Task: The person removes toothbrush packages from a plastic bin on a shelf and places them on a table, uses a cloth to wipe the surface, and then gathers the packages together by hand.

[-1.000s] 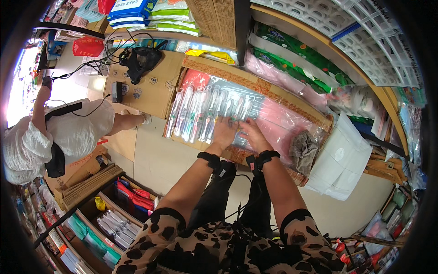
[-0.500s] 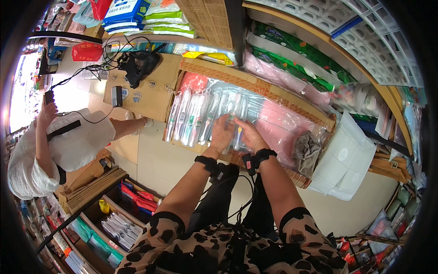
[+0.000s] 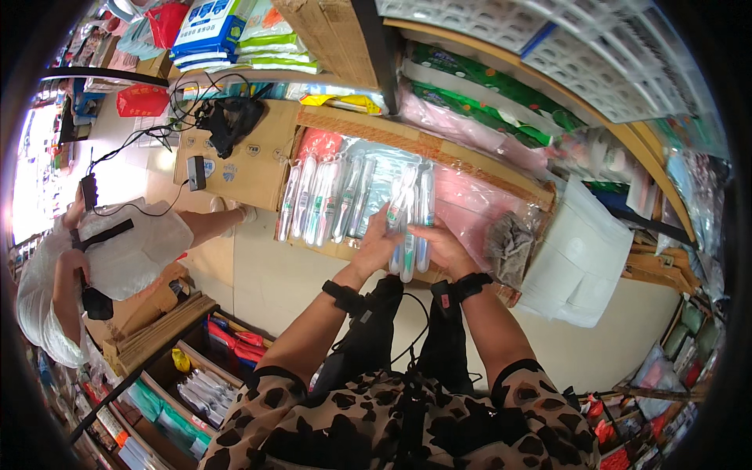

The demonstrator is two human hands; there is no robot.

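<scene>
Between my hands is a small bunch of toothbrushes in clear packs (image 3: 409,204), upright in the picture, over the near edge of an open cardboard box (image 3: 360,117). My left hand (image 3: 377,244) closes on the bunch from the left. From the right, my right hand (image 3: 440,246) grips it with the thumb across the packs. Left of my hands, a row of more packaged toothbrushes (image 3: 317,200) lies side by side in the box. Clear plastic wrap over pink goods (image 3: 462,200) fills the box's right part.
Crumpled grey material (image 3: 507,249) lies at the box's right end, beside a white plastic sheet (image 3: 576,254). A flattened carton (image 3: 258,168) with a black bag (image 3: 231,125) stands left. Another person in white (image 3: 125,251) is at the left. Shelves (image 3: 540,63) rise behind the box.
My hands have drawn the bunch of toothbrushes up and toward me, apart from the row. The view has shifted slightly, and the other person's arms have come lower.
</scene>
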